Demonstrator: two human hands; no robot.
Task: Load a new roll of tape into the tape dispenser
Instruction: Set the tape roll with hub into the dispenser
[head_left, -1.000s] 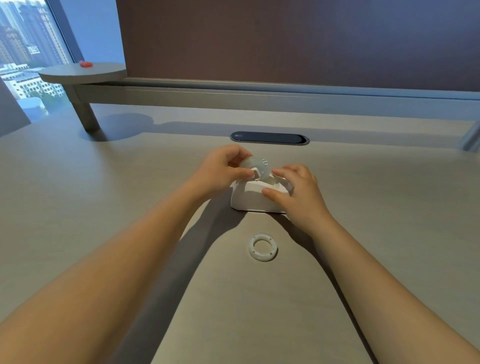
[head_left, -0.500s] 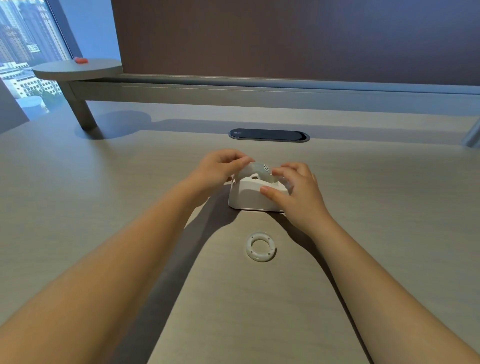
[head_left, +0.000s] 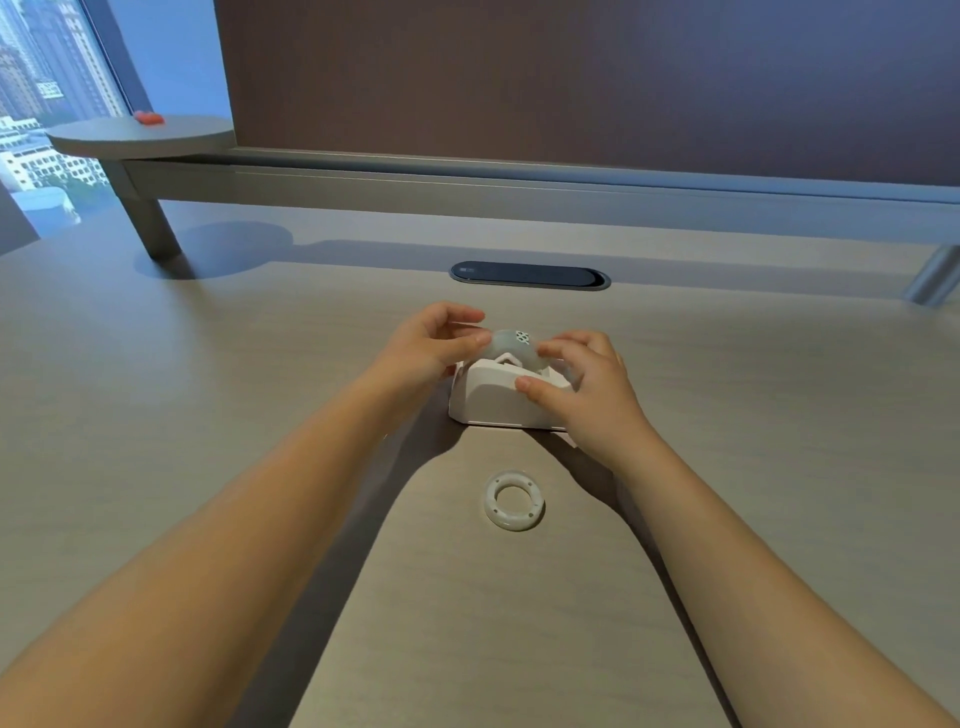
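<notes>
One white plastic tape dispenser (head_left: 493, 397) sits on the pale wood-grain bench (head_left: 208, 395), and I see one translucent roll of clear tape (head_left: 511, 345) sitting in its top cradle, part of the roll standing above the white walls. My left hand (head_left: 428, 345) pinches the roll's left edge between thumb and fingers. My right hand (head_left: 589, 387) has its grip closed on the dispenser, thumb pressed on the near wall and fingers curled over the top by the roll's right side; I cannot tell whether those fingers touch the tape. One white plastic ring-shaped core (head_left: 514, 500) lies flat on the bench nearer to me, apart from the dispenser and between my two forearms. Farther back I count one dark oval cable hatch (head_left: 530, 274) set in the bench, and one small red object (head_left: 149, 118) on a round grey side shelf (head_left: 104, 139) at far left.
</notes>
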